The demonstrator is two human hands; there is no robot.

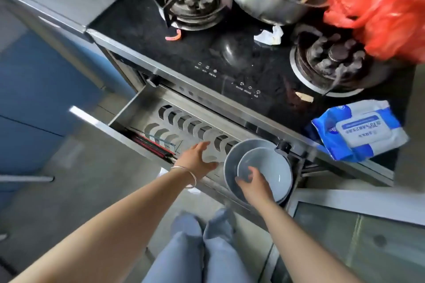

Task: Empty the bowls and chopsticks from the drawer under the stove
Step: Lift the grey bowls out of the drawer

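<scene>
Lifting the bowls out looks to be the step in hand: the right hand (254, 185) has its grip closed on the near rim of a small grey bowl (268, 173), thumb inside, and that bowl sits nested in a larger grey bowl (232, 158) at the right end of the open drawer (128, 110) under the stove (230, 53). Whether the fingers also catch the larger bowl's rim I cannot tell. The left hand (197, 158) is spread open and holds nothing, hovering over the slotted metal rack (184, 124) in the drawer's middle. The chopsticks (151, 145), red and dark, lie in a narrow tray along the drawer's left front side, untouched. I judge the task only partly done. The next move calls for raising the nested pair clear of the drawer's front wall, probably with the left hand steadying the stack, and finding room on the surface, which is crowded by a wipes packet (361, 131) and a red bag (377, 2).
</scene>
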